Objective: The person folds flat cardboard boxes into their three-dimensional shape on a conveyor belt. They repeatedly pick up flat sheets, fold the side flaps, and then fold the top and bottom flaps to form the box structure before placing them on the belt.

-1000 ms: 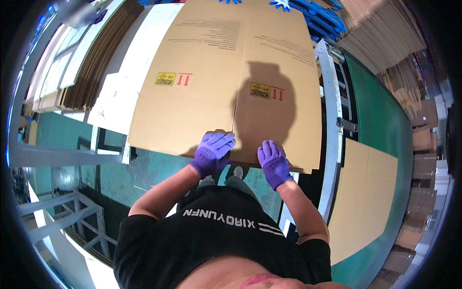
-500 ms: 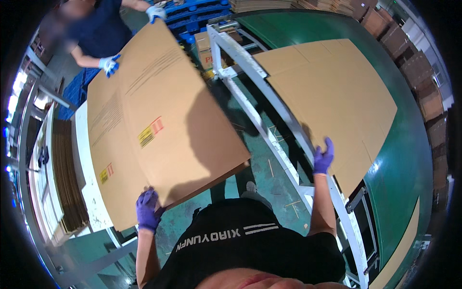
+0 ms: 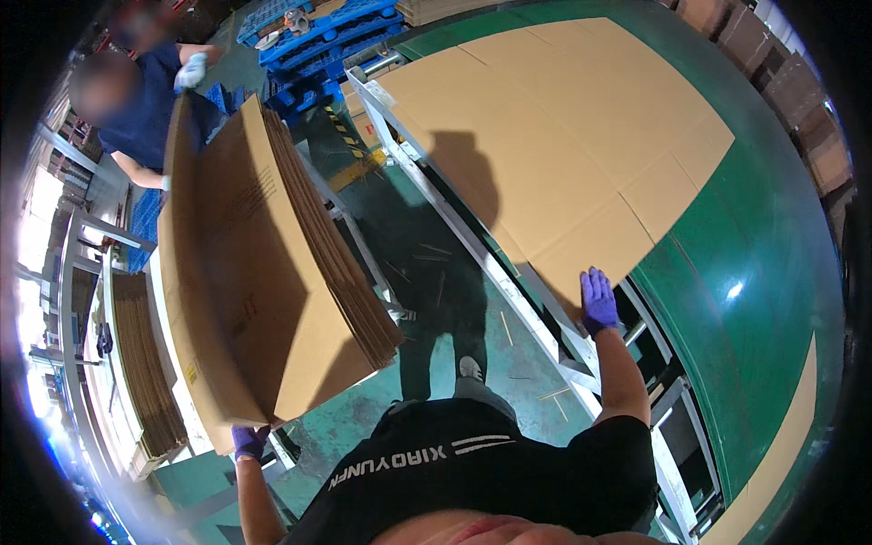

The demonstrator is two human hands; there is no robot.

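Observation:
My left hand (image 3: 250,441), in a purple glove, is closed on the near edge of a partly folded cardboard sheet (image 3: 193,309), whose left side stands raised. This sheet rests over a stack of flat cardboard (image 3: 338,263). To the right, my right hand (image 3: 598,302), also purple-gloved, lies with fingers outstretched on the near corner of a large flat cardboard sheet (image 3: 572,136). That sheet spreads over a green conveyor belt (image 3: 727,363) and its metal frame. Across the stack, a co-worker's gloved hand (image 3: 193,71) is near the far end of the raised side.
The conveyor's pale metal frame (image 3: 472,243) runs between me and the belt. Blue pallets (image 3: 331,41) are piled at the back. Another cardboard stack (image 3: 145,363) stands at far left. Scraps lie on the green floor (image 3: 454,282), and a cardboard strip (image 3: 772,463) lies at lower right.
The left sheet's outer side has swung up, uncovering the stack's edges. My left hand moved down and left with it. The right sheet shifted away along the belt, and my right hand flattened onto it.

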